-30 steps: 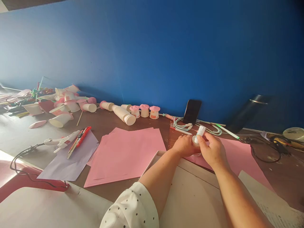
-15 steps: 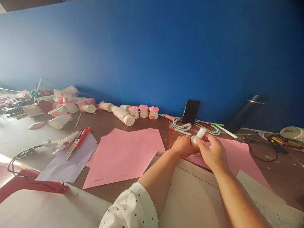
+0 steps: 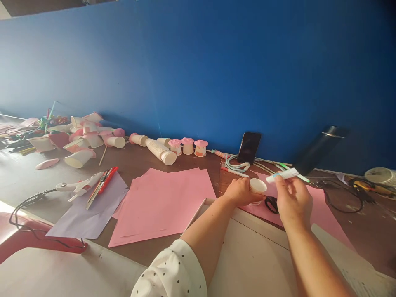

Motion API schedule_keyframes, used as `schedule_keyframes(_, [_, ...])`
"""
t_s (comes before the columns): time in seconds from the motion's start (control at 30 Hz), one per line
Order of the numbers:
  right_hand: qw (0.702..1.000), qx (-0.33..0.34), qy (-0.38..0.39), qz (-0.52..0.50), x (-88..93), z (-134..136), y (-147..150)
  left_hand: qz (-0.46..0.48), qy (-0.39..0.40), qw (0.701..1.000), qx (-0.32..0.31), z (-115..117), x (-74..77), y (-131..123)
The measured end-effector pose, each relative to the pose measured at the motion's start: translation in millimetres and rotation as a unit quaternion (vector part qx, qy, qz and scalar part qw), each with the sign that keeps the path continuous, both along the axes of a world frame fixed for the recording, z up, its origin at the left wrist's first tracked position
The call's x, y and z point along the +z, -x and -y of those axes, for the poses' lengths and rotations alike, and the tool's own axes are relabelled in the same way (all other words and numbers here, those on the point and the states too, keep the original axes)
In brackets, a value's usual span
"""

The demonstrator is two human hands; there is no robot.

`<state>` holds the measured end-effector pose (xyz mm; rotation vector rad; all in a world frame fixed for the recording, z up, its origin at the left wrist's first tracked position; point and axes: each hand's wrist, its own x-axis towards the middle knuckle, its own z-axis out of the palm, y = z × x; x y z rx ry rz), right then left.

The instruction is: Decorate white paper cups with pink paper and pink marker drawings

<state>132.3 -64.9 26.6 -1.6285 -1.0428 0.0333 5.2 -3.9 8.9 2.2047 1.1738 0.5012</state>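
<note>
My left hand (image 3: 239, 191) is closed round a white paper cup (image 3: 258, 185), whose flat round end faces up toward me. To its right, my right hand (image 3: 294, 199) grips a white glue stick (image 3: 282, 175) between thumb and fingers, held nearly level and apart from the cup. Black scissor handles (image 3: 271, 204) show between the two hands, lying on pink paper (image 3: 318, 206); the blades are hidden.
Pink sheets (image 3: 163, 202) lie left of my arms. A red utility knife (image 3: 102, 185) and a glue gun (image 3: 80, 185) rest farther left. Stacked paper cups (image 3: 159, 150), pink-topped cups (image 3: 187, 146), a phone (image 3: 249, 147) and a dark bottle (image 3: 320, 148) line the blue wall.
My right hand has moved right, away from the cup, with the glue stick turned from steep to nearly level. The cup's round end and the scissor handles now show.
</note>
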Motion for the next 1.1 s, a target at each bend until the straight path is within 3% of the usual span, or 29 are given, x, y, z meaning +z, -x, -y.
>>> schedule_keyframes(0.1, [0.998, 0.063, -0.003, -0.003, -0.2, 2, 2, 0.003, -0.003, 1.000, -0.001, 0, 0.4, 1])
schedule_keyframes(0.2, [0.993, 0.096, 0.012, 0.061, -4.0, 1, 6, 0.002, -0.008, 1.000, -0.005, 1, 1.3, 1])
schedule_keyframes(0.37, [0.975, 0.116, 0.046, 0.186, -10.1, -4, 5, -0.011, -0.031, 0.999, -0.022, 1, 3.1, 1])
schedule_keyframes(0.7, [0.958, 0.096, 0.003, 0.271, -18.2, -11, -2, -0.015, -0.026, 1.000, -0.010, 4, 5.7, 2])
schedule_keyframes(0.83, [0.968, 0.058, -0.010, 0.244, -18.5, -11, -3, 0.000, -0.026, 1.000, -0.008, 3, 3.9, 2])
schedule_keyframes(1.0, [0.996, -0.009, 0.004, 0.084, -6.1, -3, -1, -0.003, 0.001, 1.000, 0.003, 3, 5.1, 2])
schedule_keyframes(1.1, [0.997, -0.002, 0.009, 0.073, 0.2, 1, 2, -0.020, -0.002, 1.000, 0.003, 3, 6.2, 1])
